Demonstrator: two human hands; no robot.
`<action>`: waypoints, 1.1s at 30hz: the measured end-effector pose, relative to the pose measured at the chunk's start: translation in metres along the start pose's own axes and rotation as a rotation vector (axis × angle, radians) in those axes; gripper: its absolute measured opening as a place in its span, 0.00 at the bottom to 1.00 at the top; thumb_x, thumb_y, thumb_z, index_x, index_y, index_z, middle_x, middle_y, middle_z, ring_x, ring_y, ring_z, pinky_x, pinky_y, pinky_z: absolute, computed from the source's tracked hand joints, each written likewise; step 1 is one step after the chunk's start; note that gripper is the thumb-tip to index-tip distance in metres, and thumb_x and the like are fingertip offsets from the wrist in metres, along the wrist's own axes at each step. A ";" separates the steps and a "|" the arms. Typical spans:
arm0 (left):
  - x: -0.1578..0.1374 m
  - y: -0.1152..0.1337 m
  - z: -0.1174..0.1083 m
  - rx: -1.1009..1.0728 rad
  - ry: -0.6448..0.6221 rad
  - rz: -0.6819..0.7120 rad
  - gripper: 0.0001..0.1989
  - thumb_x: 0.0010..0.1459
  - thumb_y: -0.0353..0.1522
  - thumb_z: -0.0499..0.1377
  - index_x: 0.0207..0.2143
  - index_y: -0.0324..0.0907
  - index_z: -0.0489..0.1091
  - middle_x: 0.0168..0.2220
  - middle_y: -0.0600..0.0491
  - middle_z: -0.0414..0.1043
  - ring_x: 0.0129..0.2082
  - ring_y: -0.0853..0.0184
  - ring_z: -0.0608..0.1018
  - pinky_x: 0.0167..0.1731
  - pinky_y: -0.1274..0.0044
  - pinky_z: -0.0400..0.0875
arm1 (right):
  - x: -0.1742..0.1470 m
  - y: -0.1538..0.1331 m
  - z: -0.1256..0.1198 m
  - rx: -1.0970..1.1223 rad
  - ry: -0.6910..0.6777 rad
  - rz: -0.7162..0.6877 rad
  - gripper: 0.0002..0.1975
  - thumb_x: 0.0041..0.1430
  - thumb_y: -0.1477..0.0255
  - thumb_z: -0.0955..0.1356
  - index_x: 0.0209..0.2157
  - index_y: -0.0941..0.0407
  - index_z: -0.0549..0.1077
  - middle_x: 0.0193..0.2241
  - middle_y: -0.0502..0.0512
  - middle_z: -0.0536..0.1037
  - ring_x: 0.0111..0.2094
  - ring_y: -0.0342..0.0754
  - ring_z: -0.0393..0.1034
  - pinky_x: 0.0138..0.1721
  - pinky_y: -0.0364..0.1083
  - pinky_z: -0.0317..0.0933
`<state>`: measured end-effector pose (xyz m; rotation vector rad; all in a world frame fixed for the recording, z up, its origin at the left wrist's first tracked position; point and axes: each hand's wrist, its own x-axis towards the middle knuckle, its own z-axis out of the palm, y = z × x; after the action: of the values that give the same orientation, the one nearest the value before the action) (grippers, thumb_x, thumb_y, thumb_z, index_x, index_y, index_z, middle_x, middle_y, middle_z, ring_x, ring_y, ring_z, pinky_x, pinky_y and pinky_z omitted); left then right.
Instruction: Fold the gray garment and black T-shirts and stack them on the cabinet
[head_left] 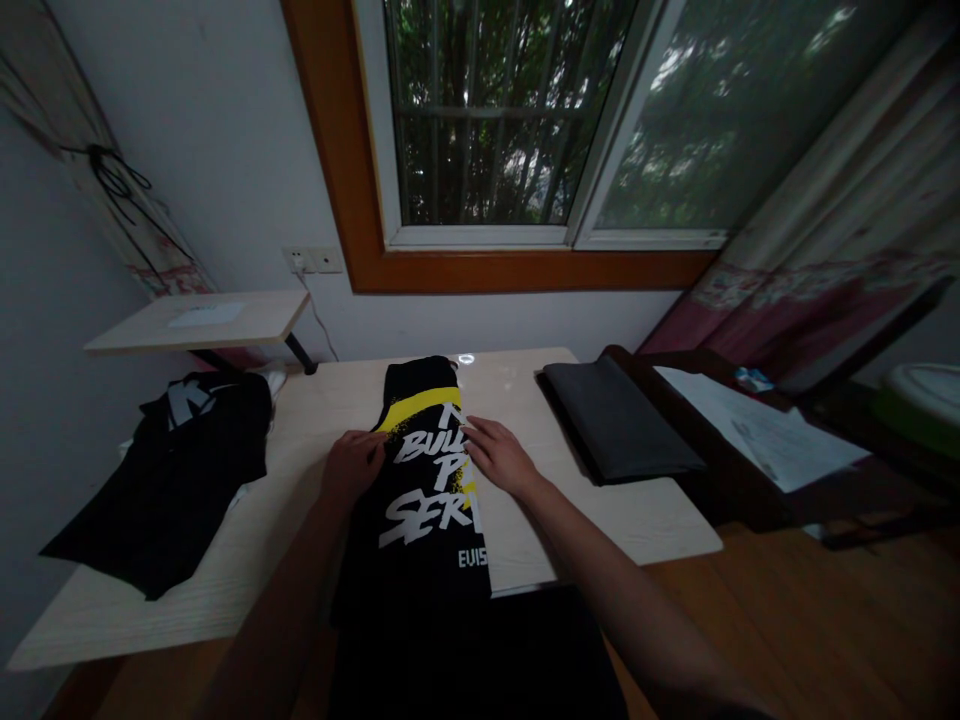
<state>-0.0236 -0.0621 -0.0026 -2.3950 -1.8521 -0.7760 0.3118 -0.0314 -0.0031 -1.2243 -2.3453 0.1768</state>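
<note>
A black T-shirt (420,500), folded into a long narrow strip, lies on the pale wood table in front of me. It has a yellow band near its far end and large white lettering, partly cut off at the right fold. At the shirt's left edge rests my left hand (355,466), its fingers laid over the border by the yellow band, with a gap beside the thumb. My right hand (501,456) touches the opposite edge, fingers stretched flat over the lettering. The near end of the shirt merges with dark clothing at the bottom.
Another black garment (187,480) with a grey print lies heaped at the table's left. Behind it stands a small raised shelf (217,318). On the right are a dark grey folder-like item (619,420) and a sheet of paper (757,425) on a dark surface. A window is ahead.
</note>
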 end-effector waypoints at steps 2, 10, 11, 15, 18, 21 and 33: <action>-0.002 0.002 -0.002 -0.002 0.008 -0.019 0.17 0.66 0.36 0.51 0.48 0.48 0.79 0.49 0.55 0.81 0.49 0.59 0.76 0.54 0.65 0.70 | 0.001 0.000 0.002 -0.007 0.001 0.000 0.21 0.71 0.61 0.62 0.61 0.48 0.70 0.63 0.56 0.69 0.63 0.55 0.62 0.63 0.57 0.56; -0.003 0.006 -0.005 -0.005 0.001 -0.060 0.16 0.65 0.36 0.53 0.48 0.49 0.79 0.49 0.55 0.80 0.48 0.59 0.76 0.53 0.66 0.71 | 0.010 -0.006 0.013 0.100 0.056 0.113 0.16 0.71 0.63 0.63 0.53 0.48 0.78 0.50 0.56 0.79 0.53 0.52 0.68 0.57 0.53 0.60; -0.003 0.006 -0.005 -0.004 -0.004 -0.069 0.16 0.65 0.36 0.53 0.47 0.49 0.79 0.49 0.55 0.81 0.48 0.59 0.76 0.53 0.66 0.71 | 0.011 -0.008 0.014 0.120 0.062 0.149 0.16 0.71 0.63 0.63 0.51 0.49 0.79 0.47 0.55 0.79 0.51 0.52 0.69 0.56 0.52 0.61; -0.004 0.007 -0.009 0.008 -0.024 -0.134 0.17 0.65 0.36 0.51 0.45 0.48 0.80 0.47 0.55 0.81 0.47 0.59 0.77 0.52 0.67 0.71 | 0.016 -0.018 0.020 0.115 0.064 0.250 0.16 0.69 0.62 0.64 0.52 0.48 0.79 0.50 0.55 0.78 0.53 0.53 0.67 0.57 0.52 0.59; -0.005 0.010 -0.013 0.039 -0.034 -0.197 0.17 0.65 0.37 0.51 0.43 0.47 0.81 0.45 0.54 0.82 0.47 0.58 0.77 0.50 0.67 0.71 | 0.019 -0.028 0.023 0.028 0.038 0.260 0.18 0.68 0.62 0.64 0.56 0.47 0.76 0.61 0.54 0.71 0.60 0.56 0.61 0.62 0.57 0.53; -0.005 0.011 -0.014 0.070 -0.032 -0.229 0.18 0.65 0.38 0.51 0.40 0.47 0.81 0.42 0.52 0.83 0.46 0.57 0.77 0.49 0.68 0.71 | 0.022 -0.036 0.024 -0.006 -0.005 0.272 0.19 0.70 0.62 0.62 0.58 0.45 0.73 0.63 0.51 0.69 0.64 0.58 0.56 0.65 0.63 0.45; -0.002 -0.001 -0.005 0.032 0.028 -0.136 0.18 0.66 0.37 0.49 0.42 0.48 0.80 0.44 0.53 0.82 0.47 0.58 0.77 0.53 0.65 0.72 | 0.033 -0.042 0.028 0.016 -0.064 0.254 0.24 0.72 0.66 0.56 0.66 0.50 0.62 0.66 0.57 0.65 0.70 0.56 0.49 0.67 0.67 0.38</action>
<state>-0.0264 -0.0656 0.0005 -2.2467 -2.0170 -0.7775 0.2519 -0.0263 -0.0018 -1.5277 -2.2292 0.3224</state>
